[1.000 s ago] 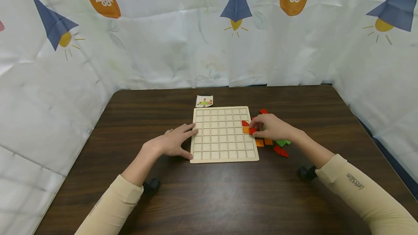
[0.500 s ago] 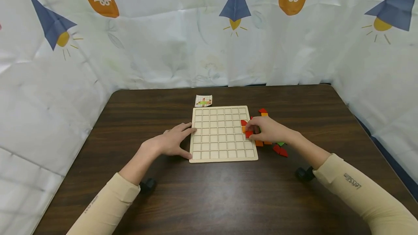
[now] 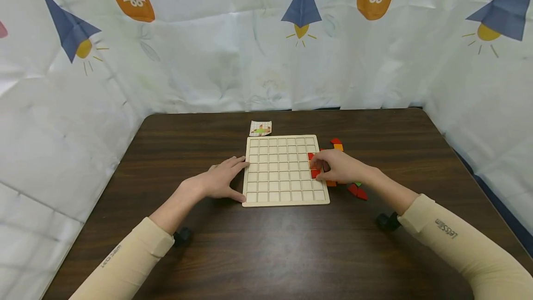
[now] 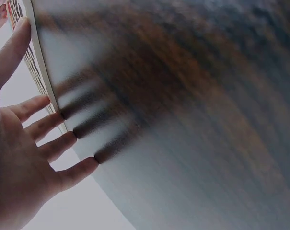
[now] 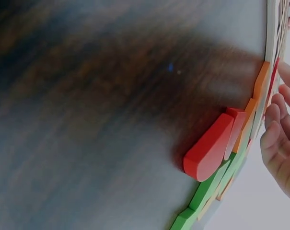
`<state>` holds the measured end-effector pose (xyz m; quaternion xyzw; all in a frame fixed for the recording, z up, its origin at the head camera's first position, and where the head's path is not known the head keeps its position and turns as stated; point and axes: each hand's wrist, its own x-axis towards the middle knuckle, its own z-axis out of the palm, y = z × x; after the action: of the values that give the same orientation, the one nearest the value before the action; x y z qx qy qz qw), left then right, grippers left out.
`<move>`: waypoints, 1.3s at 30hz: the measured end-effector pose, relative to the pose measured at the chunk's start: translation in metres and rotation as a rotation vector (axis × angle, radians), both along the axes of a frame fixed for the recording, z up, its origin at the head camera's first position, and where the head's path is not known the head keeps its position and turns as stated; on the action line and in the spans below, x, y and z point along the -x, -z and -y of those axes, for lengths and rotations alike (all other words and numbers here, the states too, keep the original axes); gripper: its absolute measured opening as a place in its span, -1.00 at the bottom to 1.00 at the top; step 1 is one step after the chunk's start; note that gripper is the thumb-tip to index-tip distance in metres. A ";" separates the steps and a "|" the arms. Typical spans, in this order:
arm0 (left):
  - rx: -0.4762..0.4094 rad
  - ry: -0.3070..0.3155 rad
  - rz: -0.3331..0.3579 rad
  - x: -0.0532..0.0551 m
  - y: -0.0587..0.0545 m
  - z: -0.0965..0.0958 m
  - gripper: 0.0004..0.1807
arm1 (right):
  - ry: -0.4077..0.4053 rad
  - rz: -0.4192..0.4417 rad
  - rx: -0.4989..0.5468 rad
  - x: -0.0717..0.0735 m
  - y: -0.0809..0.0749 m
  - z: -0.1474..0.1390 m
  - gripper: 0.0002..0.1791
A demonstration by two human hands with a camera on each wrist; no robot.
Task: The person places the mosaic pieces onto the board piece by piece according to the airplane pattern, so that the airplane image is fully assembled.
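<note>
A pale wooden board (image 3: 279, 175) marked with a square grid lies on the dark table. Fingertips and thumb of my left hand (image 3: 218, 182) touch its left edge, the fingers spread and nearly straight. Over the board's right side, my right hand (image 3: 341, 165) pinches a red square tile (image 3: 314, 174) between thumb and fingers, right at a cell. Just above sits a red rounded tile (image 3: 310, 156) in another cell; the orange tile between them is mostly hidden by my fingers. In the right wrist view, the curled fingers (image 5: 274, 132) hang close over the board's edge.
Loose tiles lie right of the board: a red one (image 3: 335, 141), an orange one (image 3: 338, 147), a red pair (image 3: 357, 192) and green ones (image 5: 209, 187), partly under my right hand. A small patterned card (image 3: 260, 128) lies behind the board. A white printed curtain (image 3: 233, 59) surrounds the table.
My right hand has moved slightly left and toward me, bringing the red square tile from the board's right rim to a cell below the orange tile. My left hand stays at the board's edge.
</note>
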<state>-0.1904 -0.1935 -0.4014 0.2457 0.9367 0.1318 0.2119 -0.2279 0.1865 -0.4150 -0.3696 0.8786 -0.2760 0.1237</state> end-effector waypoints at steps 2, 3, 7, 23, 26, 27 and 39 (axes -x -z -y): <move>0.004 0.005 -0.001 0.000 0.000 0.000 0.13 | 0.008 0.008 0.000 0.000 0.000 0.000 -0.79; 0.006 0.005 -0.001 0.001 0.001 0.000 0.13 | 0.011 0.011 -0.001 -0.001 0.000 0.000 -0.81; 0.014 0.008 0.008 0.002 0.001 0.000 0.11 | 0.015 0.013 0.001 -0.002 -0.001 0.000 -0.84; 0.014 0.031 0.008 0.004 -0.002 -0.001 0.07 | 0.163 0.028 0.056 0.014 -0.005 -0.035 -0.85; 0.017 0.029 0.008 0.004 -0.004 -0.002 0.07 | 0.226 0.062 0.068 0.020 -0.006 -0.045 -0.83; 0.017 0.028 0.009 0.004 -0.004 -0.002 0.07 | 0.248 0.072 0.068 0.021 -0.006 -0.048 -0.83; 0.019 0.012 0.016 0.004 0.000 0.000 0.08 | 0.365 0.033 0.005 0.043 0.003 -0.072 -0.84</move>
<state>-0.1948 -0.1936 -0.4011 0.2485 0.9346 0.1238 0.2224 -0.2705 0.2587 -0.4176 -0.1997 0.9283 -0.3019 0.0849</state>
